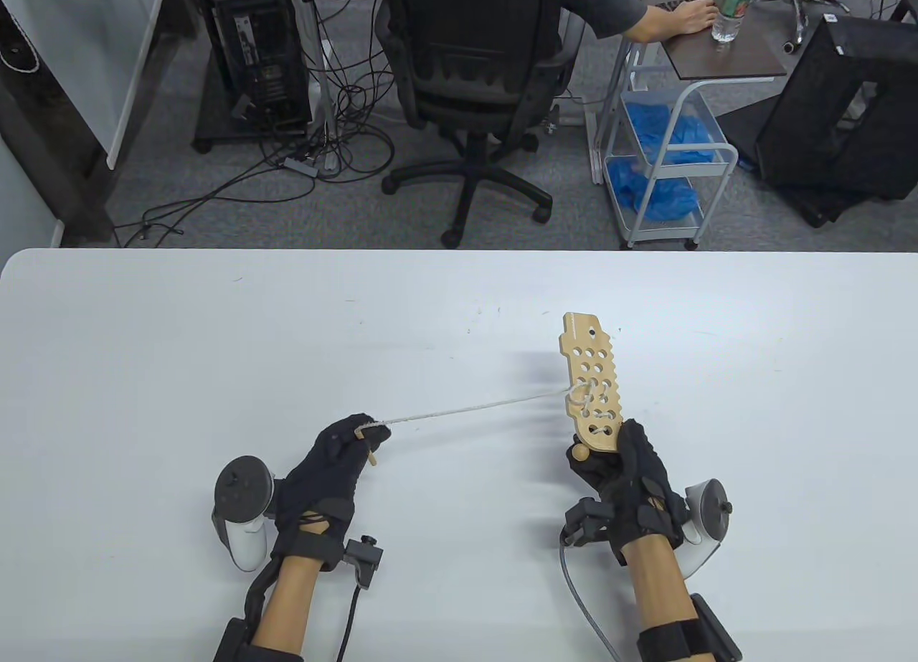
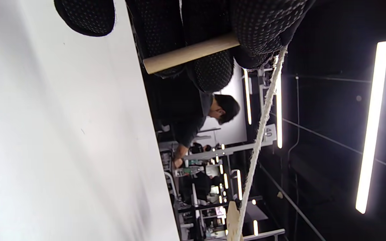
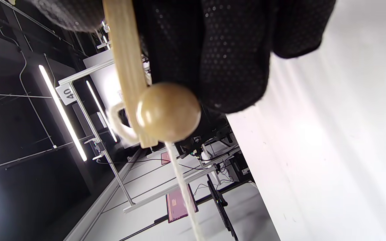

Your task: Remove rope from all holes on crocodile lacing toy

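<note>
White tabletop (image 1: 215,332) lies under both my hands, an office chair (image 1: 470,81) and tangled cables beyond its far edge. My right hand (image 1: 631,486) grips the tail end of the wooden crocodile lacing board (image 1: 592,382), lifted and tilted so the holes face me – a wooden ball (image 3: 168,111) sits by my fingers. My left hand (image 1: 337,461) pinches the rope (image 1: 473,407) together with its wooden needle (image 2: 189,53), drawn off to the left so the line runs taut from the board. Loops remain threaded through the lower holes – I judge several passes are left, and holding the board steady lets the cord slide free.
</note>
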The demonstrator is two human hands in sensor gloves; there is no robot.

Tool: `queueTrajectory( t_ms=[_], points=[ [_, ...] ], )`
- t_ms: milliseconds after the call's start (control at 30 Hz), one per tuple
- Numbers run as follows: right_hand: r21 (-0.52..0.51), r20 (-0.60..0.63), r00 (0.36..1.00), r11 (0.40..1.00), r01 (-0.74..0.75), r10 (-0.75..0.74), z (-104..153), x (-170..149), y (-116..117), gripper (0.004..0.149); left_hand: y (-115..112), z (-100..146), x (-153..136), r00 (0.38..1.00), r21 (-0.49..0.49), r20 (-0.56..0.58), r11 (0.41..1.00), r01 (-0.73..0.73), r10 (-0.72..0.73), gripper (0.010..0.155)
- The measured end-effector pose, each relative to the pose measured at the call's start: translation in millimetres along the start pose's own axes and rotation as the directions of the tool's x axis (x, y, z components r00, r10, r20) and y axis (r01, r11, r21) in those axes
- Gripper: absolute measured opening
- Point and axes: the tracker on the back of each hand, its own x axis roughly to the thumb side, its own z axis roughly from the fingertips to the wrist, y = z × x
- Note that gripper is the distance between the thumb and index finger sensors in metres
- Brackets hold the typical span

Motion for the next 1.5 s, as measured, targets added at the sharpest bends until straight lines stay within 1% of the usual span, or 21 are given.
queueTrajectory(
  t_ms=[133,267,500,600,700,900,1067,1167,1500],
  points=[
    [-0.02,-0.013,0.999,0.999,0.038,-0.039,-2,-1,-4,0.05,7,0,-2,1.0,0.028,-0.025,1.0,0.001,0.0,0.045],
    [-0.04,-0.019,0.998,0.997,0.064,-0.065,-2,-1,-8,0.05,16,1,-4,0.999,0.073,-0.033,0.997,-0.036,0.039,0.046],
    [-0.049,-0.004,0.994,0.993,0.107,-0.107,-1,0,-9,0.05,30,4,-9,0.995,0.161,-0.048,0.984,-0.075,0.084,0.054],
    [-0.048,-0.004,0.993,0.992,0.12,-0.12,-1,-1,-9,0.05,36,6,-11,0.995,0.224,-0.049,0.971,-0.079,0.092,0.057],
    [-0.046,-0.005,0.992,0.991,0.127,-0.127,0,-2,-9,0.05,41,8,-12,0.992,0.265,-0.051,0.96,-0.095,0.113,0.06],
    [-0.042,-0.001,0.992,0.992,0.123,-0.123,0,-1,-8,0.05,47,9,-16,0.988,0.293,-0.074,0.95,-0.11,0.137,0.056],
    [-0.036,0.006,0.995,0.995,0.096,-0.096,0,-1,-6,0.051,49,11,-15,0.989,0.327,-0.093,0.942,-0.078,0.114,0.051],
    [-0.027,0.007,0.998,0.997,0.07,-0.07,1,-2,-4,0.052,50,11,-15,0.989,0.329,-0.093,0.941,-0.076,0.112,0.049],
    [0.01,0.012,0.999,0.999,0.051,-0.051,1,-5,0,0.052,48,10,-14,0.992,0.328,-0.094,0.944,-0.047,0.082,0.045]
  ],
)
